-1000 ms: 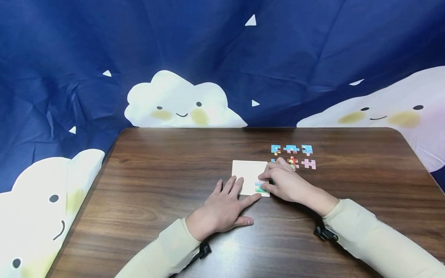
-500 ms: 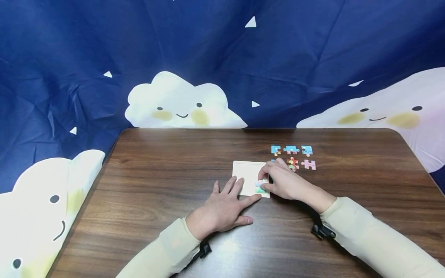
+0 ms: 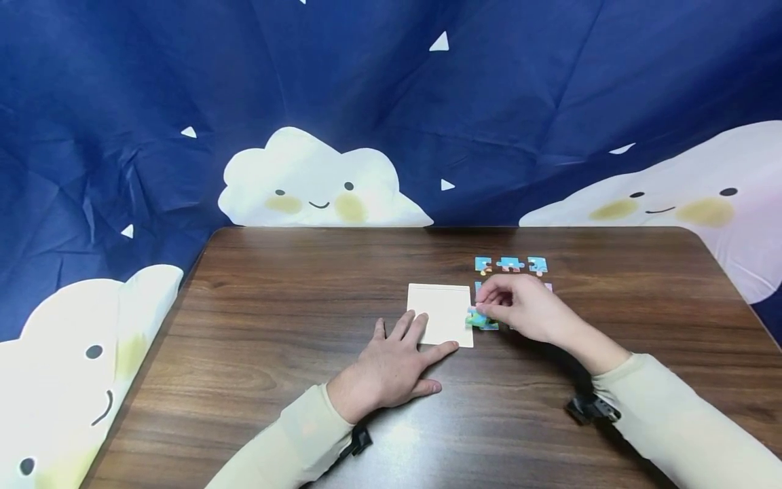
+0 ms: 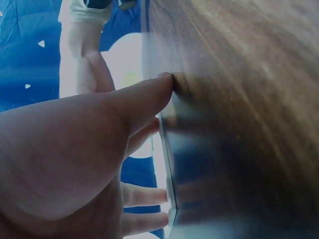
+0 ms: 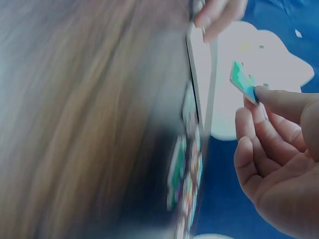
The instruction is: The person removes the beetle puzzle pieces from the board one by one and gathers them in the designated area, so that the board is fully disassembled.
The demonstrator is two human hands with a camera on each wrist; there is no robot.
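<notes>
My left hand lies flat with its fingers spread, fingertips on the near-left part of a white puzzle board. The left wrist view shows its thumb reaching down to the tabletop beside the board. Thumb and fingers of my right hand pinch a green and blue jigsaw piece, raised above the table in the right wrist view. From the head it appears just past the board's right edge, overlapping another jigsaw piece. The right hand hides several pieces beneath it.
Beyond the right hand, three blue-topped jigsaw pieces, including a middle one, lie in a row. A brown wooden table carries everything. Behind it hangs a dark blue cloth with smiling clouds.
The right hand has moved right, taking the green and blue jigsaw piece from the board's near-right corner to past its right edge. The left hand stays in place.
</notes>
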